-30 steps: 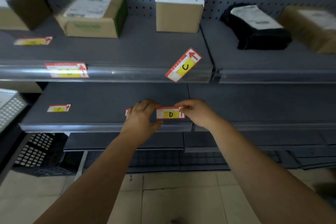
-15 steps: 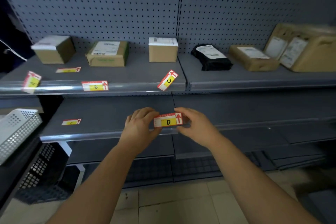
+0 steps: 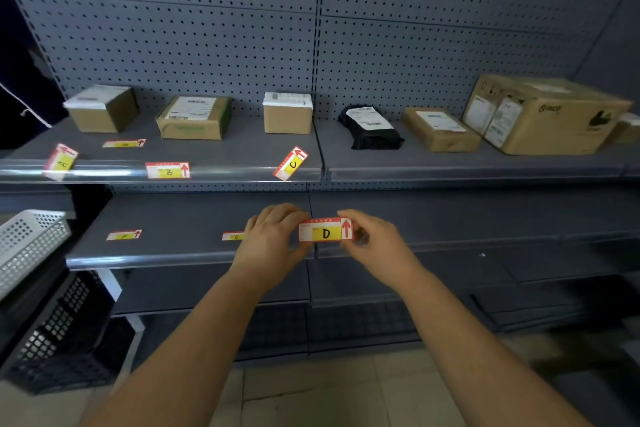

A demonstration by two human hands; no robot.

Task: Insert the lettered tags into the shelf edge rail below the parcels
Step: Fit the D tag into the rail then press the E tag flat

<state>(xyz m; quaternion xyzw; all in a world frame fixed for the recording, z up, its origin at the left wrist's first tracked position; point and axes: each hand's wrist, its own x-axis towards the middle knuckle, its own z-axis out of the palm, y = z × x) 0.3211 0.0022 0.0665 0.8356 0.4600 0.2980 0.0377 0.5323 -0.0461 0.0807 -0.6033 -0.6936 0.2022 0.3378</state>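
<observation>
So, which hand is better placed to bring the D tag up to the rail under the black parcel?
Probably the right hand. It pinches the D tag at its arrow end, and the black parcel sits up and to the right. The left hand holds the other end.

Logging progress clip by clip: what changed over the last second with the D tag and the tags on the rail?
Little changed. Both hands, left and right, still hold the D tag in front of the lower shelf; it sits slightly higher and more face-on. Mostly the camera tilted up. Tags A, B and the tilted C stay put.
</observation>
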